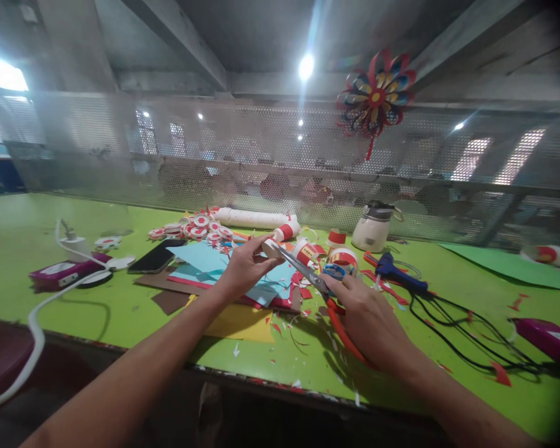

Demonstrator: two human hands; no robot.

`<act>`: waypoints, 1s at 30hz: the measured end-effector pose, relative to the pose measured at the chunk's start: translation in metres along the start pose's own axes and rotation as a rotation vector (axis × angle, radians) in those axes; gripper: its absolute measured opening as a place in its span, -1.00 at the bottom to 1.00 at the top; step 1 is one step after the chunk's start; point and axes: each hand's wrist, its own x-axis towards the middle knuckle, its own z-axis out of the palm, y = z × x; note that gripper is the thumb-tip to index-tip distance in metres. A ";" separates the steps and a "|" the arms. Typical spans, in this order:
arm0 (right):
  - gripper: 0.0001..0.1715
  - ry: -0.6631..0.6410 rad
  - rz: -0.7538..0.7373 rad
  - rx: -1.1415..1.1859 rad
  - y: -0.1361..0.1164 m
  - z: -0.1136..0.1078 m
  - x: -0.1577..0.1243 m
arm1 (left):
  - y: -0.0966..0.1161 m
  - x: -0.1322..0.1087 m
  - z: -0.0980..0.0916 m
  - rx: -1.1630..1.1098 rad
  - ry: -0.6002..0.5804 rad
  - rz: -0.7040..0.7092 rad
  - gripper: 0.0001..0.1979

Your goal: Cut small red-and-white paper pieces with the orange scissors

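the left hand (pixel 249 267) was pinched nearly closed, thumb against fingers, on a small white cup piece (pixel 270 249), held up above the paper pile in the middle of the green table (pixel 9 261). the right hand (pixel 366 311) was curled around the orange handles of the scissors (pixel 313 277), whose blades pointed away to the left, their tips at the cup piece; how far apart the blades stood could not be told.

under the left hand lay light blue paper (pixel 196 256), with yellow paper (pixel 249 326) nearer the table's front edge and red and white scraps scattered to the right. a phone (pixel 154 256) lay left of the pile. behind it were a heap of red and white paper rounds (pixel 200 223) and a long white roll (pixel 252 217). past the right hand were a tape roll (pixel 333 270), a blue glue gun (pixel 396 271) and, farther back, a white jug (pixel 371 231).
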 end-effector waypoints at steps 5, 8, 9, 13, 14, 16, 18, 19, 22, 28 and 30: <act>-0.51 0.019 -0.015 -0.019 0.000 0.000 0.001 | 0.003 0.000 -0.001 0.030 -0.010 -0.006 -0.44; -0.50 0.021 -0.015 -0.021 0.001 0.000 0.000 | 0.004 0.000 -0.001 0.044 -0.010 -0.006 -0.45; -0.50 0.022 -0.014 -0.016 0.001 0.000 0.000 | 0.004 0.000 -0.001 0.042 -0.010 -0.007 -0.45; -0.50 0.032 -0.013 0.023 0.001 0.000 -0.001 | 0.004 -0.001 -0.001 0.014 -0.013 -0.012 -0.44; -0.51 0.033 -0.012 0.032 0.001 0.000 -0.001 | 0.004 -0.001 0.000 0.010 -0.013 -0.013 -0.44; -0.51 0.027 -0.005 0.049 0.000 -0.001 0.000 | 0.004 -0.001 0.000 -0.003 -0.019 -0.011 -0.44; -0.50 0.009 0.005 0.066 0.000 -0.002 0.000 | 0.005 -0.001 0.000 -0.024 -0.022 -0.007 -0.45; -0.49 0.000 0.009 0.074 -0.001 -0.002 0.000 | 0.005 -0.001 0.000 -0.030 -0.020 -0.005 -0.45; -0.48 -0.021 0.015 0.089 -0.002 -0.003 0.001 | 0.004 -0.001 0.001 -0.033 -0.014 -0.001 -0.44; -0.50 -0.020 0.010 0.075 -0.001 -0.001 -0.001 | 0.002 0.000 -0.001 0.018 -0.022 0.026 -0.43; -0.50 -0.019 0.006 0.068 0.000 -0.001 -0.001 | 0.002 0.000 -0.002 0.042 -0.026 0.042 -0.45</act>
